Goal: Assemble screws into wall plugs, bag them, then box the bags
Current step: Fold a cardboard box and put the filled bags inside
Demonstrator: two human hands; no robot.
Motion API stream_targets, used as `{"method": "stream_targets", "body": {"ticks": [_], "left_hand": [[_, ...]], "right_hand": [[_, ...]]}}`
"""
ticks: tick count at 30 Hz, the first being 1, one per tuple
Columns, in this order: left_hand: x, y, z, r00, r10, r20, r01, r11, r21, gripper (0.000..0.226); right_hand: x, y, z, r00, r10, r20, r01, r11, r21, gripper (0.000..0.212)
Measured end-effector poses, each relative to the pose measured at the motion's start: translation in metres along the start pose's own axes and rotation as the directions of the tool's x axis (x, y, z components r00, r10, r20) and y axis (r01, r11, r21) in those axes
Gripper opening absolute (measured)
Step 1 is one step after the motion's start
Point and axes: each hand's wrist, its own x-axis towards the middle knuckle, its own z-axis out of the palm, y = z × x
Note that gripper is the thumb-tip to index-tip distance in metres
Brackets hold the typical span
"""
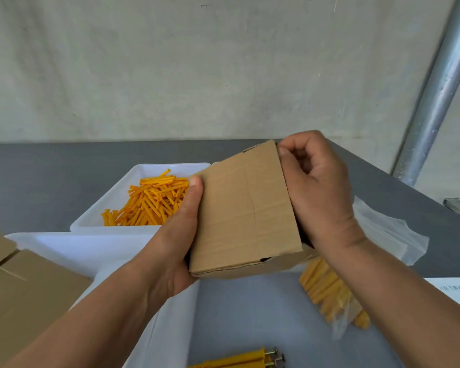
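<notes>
A small brown cardboard box (246, 213) is held in the air over the table, tilted, its flat face towards me. My left hand (179, 235) grips its left side, thumb on the face. My right hand (316, 187) holds the right edge, fingers curled over the top corner. A clear bag of orange wall plugs (332, 293) lies in the near white tray (170, 322). Assembled plugs with screws (250, 358) lie at the tray's front. Loose orange plugs (152, 200) fill the far white tray (112, 197).
Larger closed cardboard boxes (24, 296) stand at the left. Empty clear bags (385, 229) lie on the grey table (37, 181) to the right. A metal pole (436, 96) leans at the right against the pale wall.
</notes>
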Motion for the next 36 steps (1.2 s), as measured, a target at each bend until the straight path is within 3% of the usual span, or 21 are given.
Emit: {"method": "stream_targets", "body": {"ticks": [3,6,9,13,18,21,24,26,29,36], "left_hand": [[0.003,-0.002,-0.002,0.999,-0.034,0.015,0.034,0.999,-0.037,0.054],[0.005,-0.004,-0.004,0.999,-0.039,0.023,0.04,0.998,-0.057,0.054],[0.008,-0.005,-0.007,0.999,-0.038,0.029,0.04,0.997,-0.063,0.055],[0.011,-0.005,-0.01,0.999,-0.029,0.025,0.031,0.996,-0.08,0.056],[0.014,-0.006,-0.013,1.0,-0.017,0.009,0.017,0.995,-0.093,0.057],[0.015,-0.006,-0.014,1.0,-0.007,-0.002,0.007,0.995,-0.1,0.056],[0.014,-0.006,-0.016,1.0,0.004,0.007,-0.003,0.995,-0.103,0.057],[0.013,-0.005,-0.017,1.0,0.0,0.018,0.002,0.993,-0.115,0.056],[0.011,-0.006,-0.014,0.998,-0.037,0.047,0.043,0.991,-0.126,0.057],[0.011,-0.007,-0.015,0.973,-0.134,0.19,0.167,0.971,-0.169,0.082]], "right_hand": [[-0.001,0.004,0.003,0.977,0.188,0.103,-0.201,0.969,0.145,0.011],[-0.001,0.01,0.002,0.951,0.261,0.166,-0.281,0.953,0.115,0.019],[-0.005,0.013,0.002,0.958,0.176,0.226,-0.182,0.983,0.003,0.031],[-0.008,0.011,0.007,0.937,0.073,0.342,-0.051,0.996,-0.073,0.021],[-0.011,0.011,0.009,0.86,0.144,0.49,-0.108,0.989,-0.102,0.031],[-0.014,0.006,0.009,0.86,0.186,0.475,-0.17,0.983,-0.076,0.018],[-0.023,0.003,0.012,0.849,0.132,0.512,-0.046,0.983,-0.178,0.026],[-0.026,0.005,0.01,0.834,0.168,0.525,-0.084,0.98,-0.179,0.025],[-0.028,0.006,0.014,0.812,0.241,0.531,-0.142,0.965,-0.221,0.053],[-0.032,0.004,0.019,0.823,0.238,0.515,-0.11,0.958,-0.266,0.073]]}}
